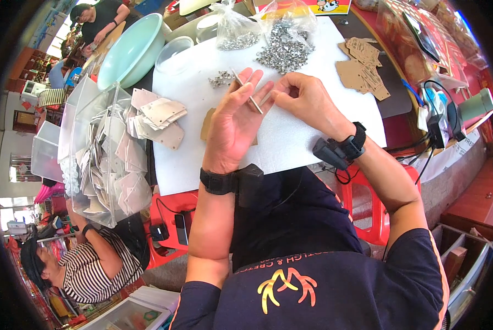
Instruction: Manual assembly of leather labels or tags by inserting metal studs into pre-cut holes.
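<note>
My left hand [234, 124] is raised palm-up over the white foam sheet [290, 137], fingers loosely curled around a thin metal strip [248, 92] that lies across them. My right hand [307, 100] pinches the strip's lower end with thumb and forefinger. A brown cardboard piece [207, 124] lies on the sheet, mostly hidden under my left hand. A small heap of little metal parts [220, 79] sits just beyond my left fingertips. Both wrists carry black bands with small devices.
A larger pile of metal parts [284, 50] and two clear bags of them [236, 30] lie at the sheet's far edge. Cardboard cut-outs [363, 69] sit right, grey tags [157, 118] and a clear bin [98, 159] left. Other people work at left.
</note>
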A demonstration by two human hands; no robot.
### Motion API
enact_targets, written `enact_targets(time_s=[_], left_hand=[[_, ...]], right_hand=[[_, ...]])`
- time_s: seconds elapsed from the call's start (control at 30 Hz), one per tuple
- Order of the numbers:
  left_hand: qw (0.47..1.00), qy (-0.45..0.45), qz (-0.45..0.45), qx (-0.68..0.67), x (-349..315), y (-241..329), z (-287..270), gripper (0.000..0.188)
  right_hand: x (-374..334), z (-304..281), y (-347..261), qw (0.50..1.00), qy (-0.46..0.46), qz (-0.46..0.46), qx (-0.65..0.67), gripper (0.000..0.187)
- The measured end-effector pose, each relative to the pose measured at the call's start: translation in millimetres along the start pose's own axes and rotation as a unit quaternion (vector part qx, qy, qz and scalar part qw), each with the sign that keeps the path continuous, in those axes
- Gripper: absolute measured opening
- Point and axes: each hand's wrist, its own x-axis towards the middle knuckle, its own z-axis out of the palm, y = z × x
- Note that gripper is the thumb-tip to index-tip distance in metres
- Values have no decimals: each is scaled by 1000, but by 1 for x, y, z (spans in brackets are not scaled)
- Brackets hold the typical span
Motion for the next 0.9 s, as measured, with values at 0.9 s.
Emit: enact_targets(time_s=[0.9], left_hand=[[999, -31, 22, 21, -23, 5, 3, 76]], right_hand=[[-29, -3, -44, 988, -127, -70, 53, 25]])
